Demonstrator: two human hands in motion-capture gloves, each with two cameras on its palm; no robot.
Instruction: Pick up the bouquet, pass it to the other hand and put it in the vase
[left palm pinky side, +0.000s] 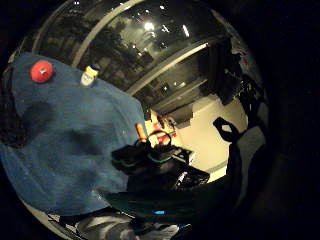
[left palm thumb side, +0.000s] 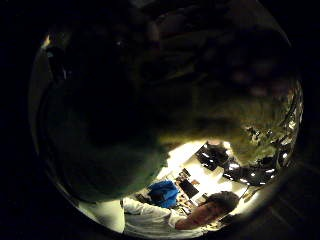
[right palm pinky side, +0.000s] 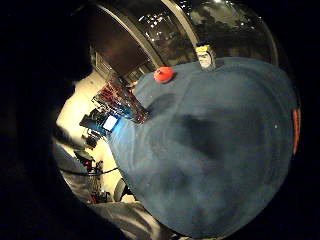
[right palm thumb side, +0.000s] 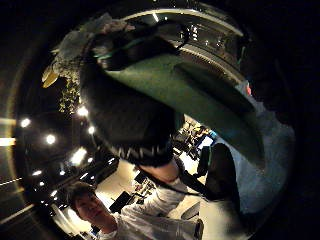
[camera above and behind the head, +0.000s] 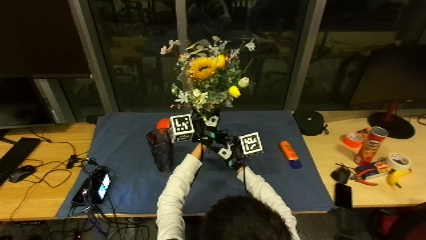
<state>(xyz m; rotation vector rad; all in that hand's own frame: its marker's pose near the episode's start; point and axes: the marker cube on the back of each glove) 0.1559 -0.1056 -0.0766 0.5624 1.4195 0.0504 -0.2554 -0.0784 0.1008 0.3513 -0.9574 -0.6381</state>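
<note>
The bouquet (camera above and behind the head: 208, 82) stands upright, up off the tabletop (camera above and behind the head: 40, 165). The left hand (camera above and behind the head: 198, 134) is wrapped around its stems, just under the flowers. The right hand (camera above and behind the head: 229, 150) is right beside the left hand, a bit lower; I cannot tell if its fingers are curled. The dark vase (camera above and behind the head: 160, 149) stands on the blue cloth (camera above and behind the head: 279, 175), near the left hand.
</note>
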